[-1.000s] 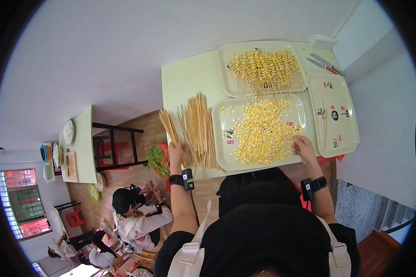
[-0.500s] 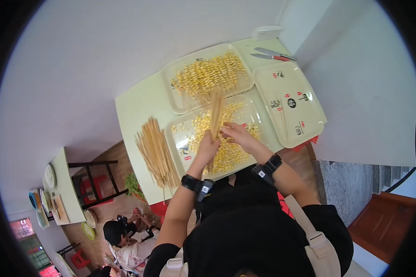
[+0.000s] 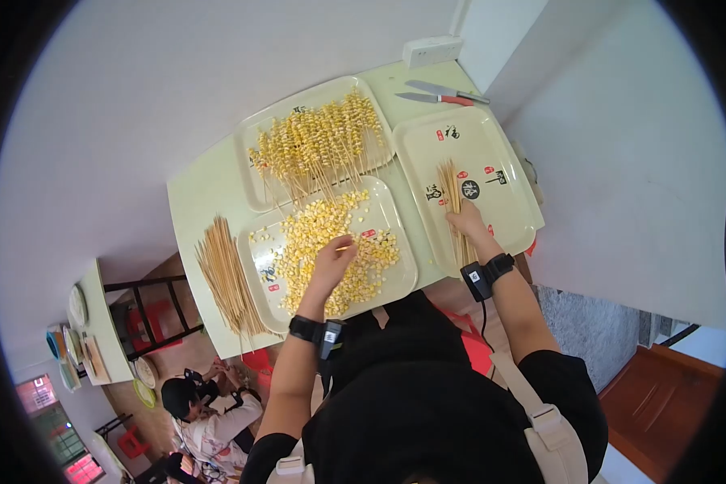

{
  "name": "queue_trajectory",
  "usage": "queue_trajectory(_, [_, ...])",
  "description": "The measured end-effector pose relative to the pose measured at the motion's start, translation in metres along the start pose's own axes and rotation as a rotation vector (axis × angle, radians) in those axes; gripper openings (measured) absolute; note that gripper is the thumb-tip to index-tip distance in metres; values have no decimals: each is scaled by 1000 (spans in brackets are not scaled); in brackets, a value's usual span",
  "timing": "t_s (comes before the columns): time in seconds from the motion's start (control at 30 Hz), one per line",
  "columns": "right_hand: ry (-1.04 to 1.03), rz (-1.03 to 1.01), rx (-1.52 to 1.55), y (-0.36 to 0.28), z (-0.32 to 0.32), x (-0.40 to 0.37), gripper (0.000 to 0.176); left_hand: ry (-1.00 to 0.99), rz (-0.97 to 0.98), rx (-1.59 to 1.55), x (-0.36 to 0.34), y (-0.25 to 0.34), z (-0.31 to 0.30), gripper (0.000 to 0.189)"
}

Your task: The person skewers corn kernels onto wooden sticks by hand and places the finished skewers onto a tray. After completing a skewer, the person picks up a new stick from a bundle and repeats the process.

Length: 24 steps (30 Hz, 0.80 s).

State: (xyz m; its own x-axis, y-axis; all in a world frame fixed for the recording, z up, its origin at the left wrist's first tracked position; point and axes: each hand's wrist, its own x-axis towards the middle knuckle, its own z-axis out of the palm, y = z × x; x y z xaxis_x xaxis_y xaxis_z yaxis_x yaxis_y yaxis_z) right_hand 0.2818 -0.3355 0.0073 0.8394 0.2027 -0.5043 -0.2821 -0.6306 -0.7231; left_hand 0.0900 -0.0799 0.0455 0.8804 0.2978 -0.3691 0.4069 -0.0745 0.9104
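My right hand (image 3: 466, 220) is closed around a bundle of thin wooden skewers (image 3: 448, 179) on the right-hand tray (image 3: 504, 145), their tips toward the back. Over the middle tray (image 3: 407, 258), my left hand (image 3: 331, 264) hovers above loose yellow corn kernels (image 3: 306, 234). Its fingers are pinched together, and what is between them is too small to make out. Behind it, a back tray (image 3: 254, 133) bears many skewers threaded with corn kernels (image 3: 323, 133), their bare ends pointing toward me. More bare skewers (image 3: 230, 278) lie in a pile left of the middle tray.
Two knives (image 3: 440, 98) lie at the table's back right corner, near a white socket box (image 3: 431, 52) on the wall. Low on the left, another person (image 3: 210, 419) sits near a second table (image 3: 109, 323) with a dark frame. Walls border the pale green table (image 3: 198, 194).
The skewer bundle went from my left hand, over the middle tray, to my right hand on the right tray. My left hand is now lower over the kernels. The view has shifted.
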Motion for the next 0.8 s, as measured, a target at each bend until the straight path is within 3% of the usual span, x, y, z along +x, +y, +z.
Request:
queue_trajectory(0.03, [42, -64, -208, 4, -2, 6, 32, 9, -10, -2, -3, -9, -7, 36])
queue_trajectory(0.2, [86, -215, -310, -3, -5, 0, 42, 301, -227, -187, -34, -32, -34, 30])
queue_trajectory(0.27, [99, -269, -309, 5, -5, 0, 46, 333, -272, -232, -43, -40, -41, 28])
queue_trajectory(0.37, [163, -336, -346, 17, -12, 2, 45, 447, -307, -338, -54, -47, -47, 26])
queue_trajectory(0.47, [126, -266, -317, 20, -20, -3, 40, 481, -307, -385, -57, -55, -53, 26])
queue_trajectory(0.63, [234, -346, -395, 15, -14, -10, 29, 500, -294, -494, -58, -56, -57, 23])
queue_trajectory(0.8, [203, -296, -409, 17, 4, -12, 22, 486, -312, -637, -58, -67, -69, 21])
